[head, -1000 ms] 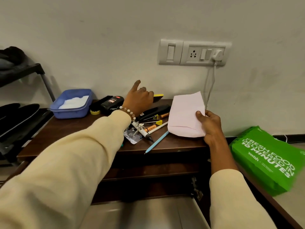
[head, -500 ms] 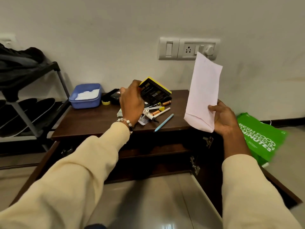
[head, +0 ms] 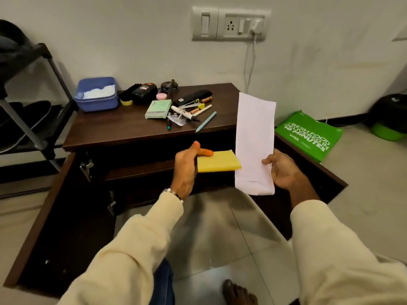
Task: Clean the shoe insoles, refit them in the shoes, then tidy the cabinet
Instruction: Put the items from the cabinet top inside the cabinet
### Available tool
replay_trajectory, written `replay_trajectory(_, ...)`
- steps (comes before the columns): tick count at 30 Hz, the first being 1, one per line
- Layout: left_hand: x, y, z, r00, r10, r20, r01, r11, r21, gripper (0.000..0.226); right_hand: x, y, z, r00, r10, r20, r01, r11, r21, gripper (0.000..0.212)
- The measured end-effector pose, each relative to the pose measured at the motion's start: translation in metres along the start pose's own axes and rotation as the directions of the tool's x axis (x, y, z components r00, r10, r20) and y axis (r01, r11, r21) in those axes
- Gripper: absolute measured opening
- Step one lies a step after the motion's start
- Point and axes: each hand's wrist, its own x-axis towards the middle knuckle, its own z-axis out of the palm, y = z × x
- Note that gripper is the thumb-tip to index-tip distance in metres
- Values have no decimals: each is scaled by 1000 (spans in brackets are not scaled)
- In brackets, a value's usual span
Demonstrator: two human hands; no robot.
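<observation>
A low dark wooden cabinet [head: 132,130] stands against the wall with both doors swung open. My left hand [head: 186,164] grips a yellow notebook [head: 218,161] and holds it level in front of the cabinet's open shelf. My right hand [head: 283,170] pinches a folded white paper [head: 254,142] by its lower right edge and holds it upright beside the notebook. On the cabinet top lie a green box [head: 158,109], a black case [head: 193,96], several pens and markers [head: 198,116], a shoe brush [head: 128,96] and a black polish bottle [head: 144,92].
A blue tub [head: 97,103] with white contents sits at the cabinet's left rear. A shoe rack [head: 28,115] with dark shoes stands to the left. A green bag [head: 308,137] lies on the floor to the right. A charger cable [head: 251,62] hangs from the wall socket.
My left hand has lifted the notebook off the cabinet top and brought it down in front of the open shelf, yellow side up. The paper in my right hand has come lower and nearer.
</observation>
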Motion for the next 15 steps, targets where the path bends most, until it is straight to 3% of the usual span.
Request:
replay_trajectory(4, -6, -54, -23, 1000, 29, 5, -29, 935, 353, 9, -11, 31, -16, 982, 163, -98, -183, 952, -247, 34)
replay_trajectory(9, 21, -76, -43, 998, 24, -66, 18, 828, 561, 52, 1, 59, -44, 937, 274, -218, -350, 721, -598, 28)
replay_trajectory(12, 44, -82, -48, 978, -29, -206, 139, 829, 542, 62, 8, 52, -33, 948, 225, -226, -318, 711, -627, 14)
replay_trajectory(15, 61, -77, -44, 888, -88, -451, 267, 898, 350, 35, 27, 43, -16, 975, 138, -172, -214, 778, -590, 24)
